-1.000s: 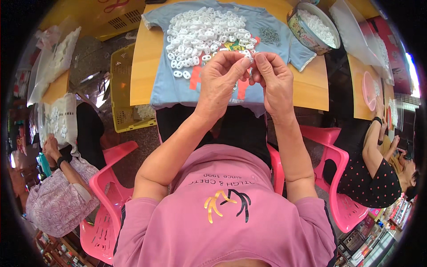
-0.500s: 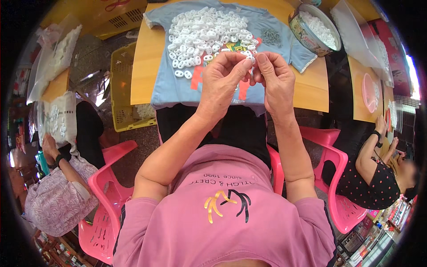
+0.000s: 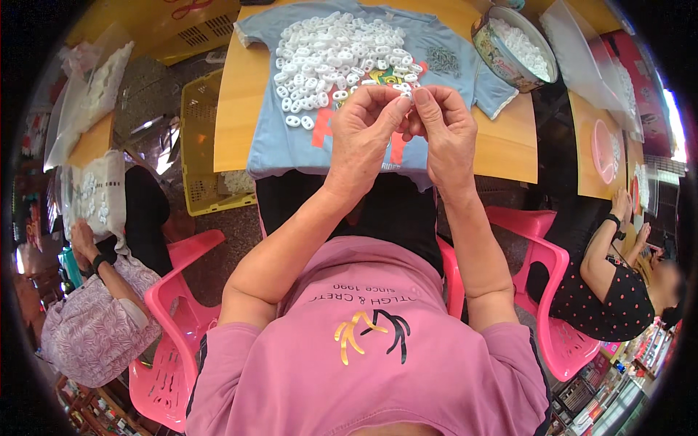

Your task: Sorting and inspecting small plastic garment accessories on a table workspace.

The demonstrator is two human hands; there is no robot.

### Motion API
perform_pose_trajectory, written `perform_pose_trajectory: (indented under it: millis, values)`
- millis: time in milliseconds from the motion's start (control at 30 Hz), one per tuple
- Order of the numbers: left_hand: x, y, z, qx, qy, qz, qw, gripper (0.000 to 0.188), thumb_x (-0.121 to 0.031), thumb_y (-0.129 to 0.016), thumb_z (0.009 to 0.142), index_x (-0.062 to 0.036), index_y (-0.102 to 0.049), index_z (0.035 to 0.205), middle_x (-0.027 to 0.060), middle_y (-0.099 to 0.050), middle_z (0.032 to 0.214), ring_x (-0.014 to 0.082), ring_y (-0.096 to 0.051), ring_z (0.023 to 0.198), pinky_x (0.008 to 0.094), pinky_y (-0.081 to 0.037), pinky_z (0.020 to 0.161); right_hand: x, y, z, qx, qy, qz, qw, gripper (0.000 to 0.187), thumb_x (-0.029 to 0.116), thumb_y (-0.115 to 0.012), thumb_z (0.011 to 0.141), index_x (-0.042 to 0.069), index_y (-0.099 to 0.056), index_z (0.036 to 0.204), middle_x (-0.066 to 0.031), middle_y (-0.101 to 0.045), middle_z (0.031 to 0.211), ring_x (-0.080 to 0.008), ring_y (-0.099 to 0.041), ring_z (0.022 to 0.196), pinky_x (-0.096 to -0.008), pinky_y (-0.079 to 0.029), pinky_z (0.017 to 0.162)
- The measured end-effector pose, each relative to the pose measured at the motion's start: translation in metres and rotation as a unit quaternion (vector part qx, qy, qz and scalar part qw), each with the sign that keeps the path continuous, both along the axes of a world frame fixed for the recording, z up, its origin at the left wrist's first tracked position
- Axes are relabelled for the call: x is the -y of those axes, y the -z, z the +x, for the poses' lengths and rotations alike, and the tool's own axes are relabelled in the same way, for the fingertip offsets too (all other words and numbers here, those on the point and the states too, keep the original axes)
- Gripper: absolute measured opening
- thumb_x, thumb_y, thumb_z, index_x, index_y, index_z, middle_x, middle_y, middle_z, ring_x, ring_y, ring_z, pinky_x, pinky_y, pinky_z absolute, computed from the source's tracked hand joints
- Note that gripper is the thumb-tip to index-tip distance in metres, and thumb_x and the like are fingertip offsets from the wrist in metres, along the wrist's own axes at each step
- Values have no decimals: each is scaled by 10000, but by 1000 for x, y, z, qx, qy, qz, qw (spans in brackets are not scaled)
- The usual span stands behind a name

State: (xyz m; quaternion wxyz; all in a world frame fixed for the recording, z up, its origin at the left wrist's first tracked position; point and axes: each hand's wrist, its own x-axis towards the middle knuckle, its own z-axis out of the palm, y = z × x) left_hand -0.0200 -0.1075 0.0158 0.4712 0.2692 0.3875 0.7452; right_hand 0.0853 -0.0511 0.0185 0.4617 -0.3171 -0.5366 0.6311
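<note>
My left hand (image 3: 366, 134) and my right hand (image 3: 446, 129) meet over the near part of a blue T-shirt (image 3: 283, 149) spread on the table. Both are closed in a pinch, fingertips together, around a small white plastic piece (image 3: 407, 94), mostly covered by the fingers. Just beyond lies a big heap of white oval plastic pieces with two holes (image 3: 331, 54), a few of them loose at its near edge. To the right of the heap is a small pile of tiny dark grey metal parts (image 3: 442, 62), too fine to name.
A round tin (image 3: 483, 47) full of white pieces stands at the table's (image 3: 509, 142) far right. Left of the table is a yellow plastic crate (image 3: 196, 145). Co-workers sit on both sides, a person's hand (image 3: 83, 240) at left, near pink chairs (image 3: 542, 251). Another table holds a pink basin (image 3: 602, 151).
My right hand has shifted slightly left, closer to my left hand, and its fingers have turned a little. The heap and the tin are unchanged.
</note>
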Motion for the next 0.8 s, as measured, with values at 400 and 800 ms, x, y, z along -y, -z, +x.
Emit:
perform_pose_trajectory:
  millis: [400,800]
  values:
    - [-11,18,-3,-26,-17,-45,998,135,-110,-646,915,10,-595,950,28,-622,812,72,-561,677,224,-465,592,-5,13,-3,-4,0,-41,999,135,122,-605,950,-13,-613,938,-19,-583,707,-77,-537,600,-233,-496,556]
    - [26,0,-18,-100,118,-86,984,155,-140,-656,917,5,-609,947,3,-613,793,55,-557,698,208,-466,624,-2,-16,31,230,-29,452,861,58,-24,-656,844,-23,-601,863,-104,-600,789,-209,-592,656,-303,-474,578]
